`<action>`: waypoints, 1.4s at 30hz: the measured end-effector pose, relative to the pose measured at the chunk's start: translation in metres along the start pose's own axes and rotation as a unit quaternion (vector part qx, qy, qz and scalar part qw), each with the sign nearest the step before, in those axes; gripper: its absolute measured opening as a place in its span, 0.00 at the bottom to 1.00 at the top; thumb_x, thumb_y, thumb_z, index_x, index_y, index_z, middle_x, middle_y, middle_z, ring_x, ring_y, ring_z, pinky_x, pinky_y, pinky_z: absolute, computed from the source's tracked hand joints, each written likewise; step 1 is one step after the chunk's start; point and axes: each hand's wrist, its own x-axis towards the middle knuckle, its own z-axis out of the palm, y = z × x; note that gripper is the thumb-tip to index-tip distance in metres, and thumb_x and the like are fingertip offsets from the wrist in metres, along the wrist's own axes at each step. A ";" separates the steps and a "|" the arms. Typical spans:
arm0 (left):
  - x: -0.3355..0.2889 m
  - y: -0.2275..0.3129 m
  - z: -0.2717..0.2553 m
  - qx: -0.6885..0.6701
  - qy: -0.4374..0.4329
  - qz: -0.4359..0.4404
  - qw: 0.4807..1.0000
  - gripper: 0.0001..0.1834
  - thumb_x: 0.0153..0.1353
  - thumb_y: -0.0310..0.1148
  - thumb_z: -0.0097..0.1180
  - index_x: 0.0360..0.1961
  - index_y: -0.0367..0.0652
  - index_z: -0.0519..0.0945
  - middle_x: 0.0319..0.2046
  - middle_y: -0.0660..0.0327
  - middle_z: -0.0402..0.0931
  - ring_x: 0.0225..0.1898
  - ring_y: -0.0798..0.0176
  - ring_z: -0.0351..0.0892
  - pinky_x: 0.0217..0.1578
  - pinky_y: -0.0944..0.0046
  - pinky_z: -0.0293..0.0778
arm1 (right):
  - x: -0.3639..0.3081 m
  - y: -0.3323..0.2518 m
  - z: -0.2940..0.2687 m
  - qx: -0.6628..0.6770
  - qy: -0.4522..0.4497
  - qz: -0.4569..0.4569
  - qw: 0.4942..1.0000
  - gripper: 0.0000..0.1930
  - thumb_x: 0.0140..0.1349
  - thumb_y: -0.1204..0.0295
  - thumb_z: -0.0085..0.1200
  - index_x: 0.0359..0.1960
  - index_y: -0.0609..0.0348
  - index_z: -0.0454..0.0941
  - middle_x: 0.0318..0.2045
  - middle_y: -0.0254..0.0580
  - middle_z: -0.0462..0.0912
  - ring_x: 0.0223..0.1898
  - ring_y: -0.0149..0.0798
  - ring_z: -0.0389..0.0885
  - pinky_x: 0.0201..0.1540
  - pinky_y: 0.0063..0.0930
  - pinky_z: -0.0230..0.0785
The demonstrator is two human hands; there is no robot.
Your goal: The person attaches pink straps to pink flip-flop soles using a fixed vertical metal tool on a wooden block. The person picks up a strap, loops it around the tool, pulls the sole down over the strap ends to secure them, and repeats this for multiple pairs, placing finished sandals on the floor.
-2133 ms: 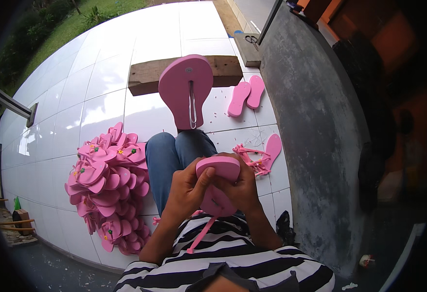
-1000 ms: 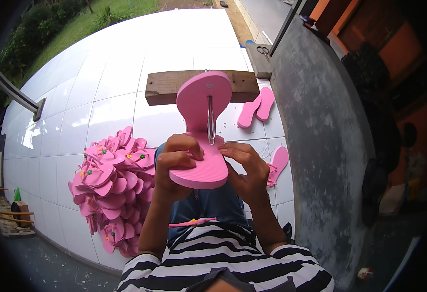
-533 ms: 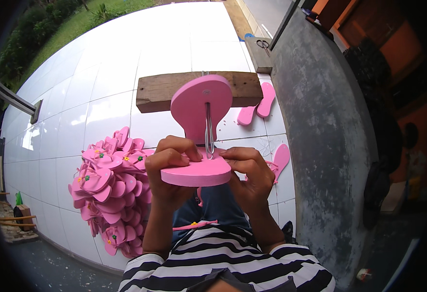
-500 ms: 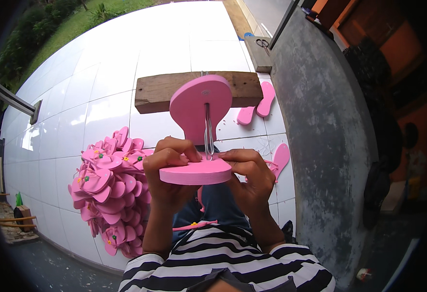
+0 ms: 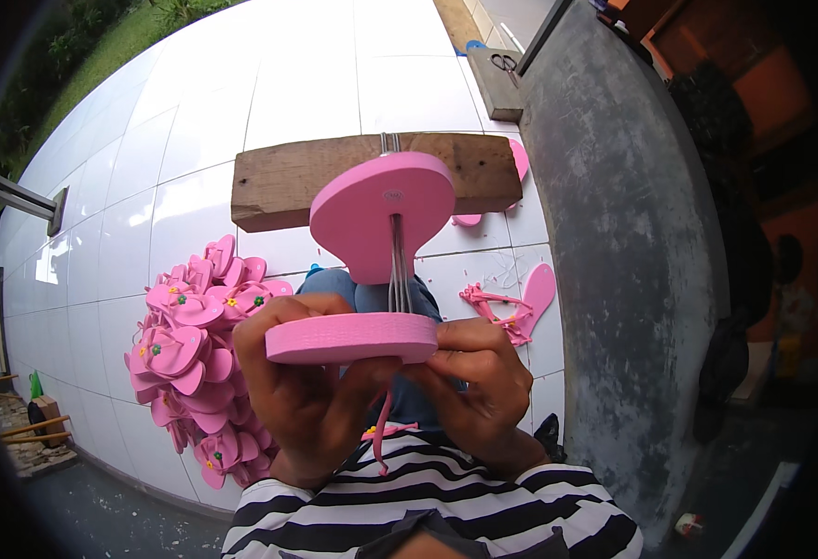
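Much of the lower sole [image 5: 348, 338] is hidden: it is seen nearly edge-on, so its front rim covers most of the top face and the lower ends of the thin metal prongs [image 5: 400, 265]. Whether the prongs touch or pass into it cannot be told. The left hand [image 5: 299, 396] holds the sole at its left end, fingers curled over the far side and thumb underneath; the right hand [image 5: 474, 382] grips the right end between bent fingers and thumb, some fingertips out of sight.

The sole sits just below the center of the frame — thick, pink, with a rounded rim and a faintly rough cut edge. A pink strap [image 5: 384, 433] hangs below it between the hands, its upper part hidden behind them.

Above, an upper sole [image 5: 376, 191], smooth and pink with a small pale round mark, covers the middle of a wooden block [image 5: 277, 182]. The prongs show above its top edge and again below its middle.

Behind the block's right end, more pink soles [image 5: 519, 163] are mostly hidden. At left lies a pile of pink flip-flops [image 5: 195, 363], partly covered by the left hand. Loose straps [image 5: 497, 312] overlap a flat sole [image 5: 540, 289] at right — their tangle hard to separate. The far right is too dark to make out.
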 end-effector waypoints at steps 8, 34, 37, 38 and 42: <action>0.018 0.005 0.007 0.178 -0.029 0.016 0.983 0.32 0.53 0.29 0.71 0.54 0.37 0.66 0.51 0.50 0.66 0.59 0.53 0.66 0.51 0.58 0.69 | 0.010 -0.002 0.002 -0.030 0.015 0.038 0.999 0.11 0.54 0.84 0.64 0.38 0.64 0.77 0.38 0.47 0.81 0.38 0.43 0.83 0.35 0.31 0.77; -0.037 -0.085 -0.032 0.199 0.099 0.130 0.966 0.18 0.60 0.21 0.48 0.52 0.39 0.68 0.57 0.51 0.68 0.54 0.60 0.68 0.50 0.61 0.64 | -0.006 0.020 0.028 0.474 -0.040 0.248 0.844 0.17 0.72 0.60 0.48 0.34 0.62 0.74 0.29 0.41 0.77 0.27 0.34 0.80 0.27 0.24 0.74; -0.043 -0.085 -0.035 0.176 0.033 0.130 0.975 0.10 0.61 0.20 0.49 0.44 0.38 0.74 0.44 0.53 0.77 0.43 0.60 0.76 0.42 0.62 0.71 | -0.026 0.037 0.018 0.400 -0.022 0.236 0.885 0.16 0.71 0.59 0.51 0.33 0.60 0.73 0.28 0.39 0.76 0.28 0.33 0.79 0.33 0.25 0.74; -0.045 -0.072 -0.035 0.254 -0.021 0.136 0.957 0.08 0.63 0.18 0.48 0.41 0.38 0.75 0.42 0.54 0.77 0.42 0.58 0.76 0.44 0.61 0.71 | -0.036 0.052 0.015 0.307 0.008 0.251 0.918 0.16 0.70 0.59 0.52 0.34 0.60 0.73 0.29 0.39 0.76 0.30 0.33 0.79 0.36 0.26 0.73; -0.057 -0.075 -0.052 0.332 -0.125 0.188 0.916 0.10 0.53 0.19 0.54 0.37 0.41 0.78 0.42 0.57 0.78 0.42 0.53 0.76 0.44 0.57 0.72 | -0.068 0.082 0.028 -0.029 0.015 0.163 0.986 0.21 0.64 0.55 0.58 0.40 0.63 0.73 0.33 0.44 0.77 0.31 0.39 0.79 0.40 0.30 0.71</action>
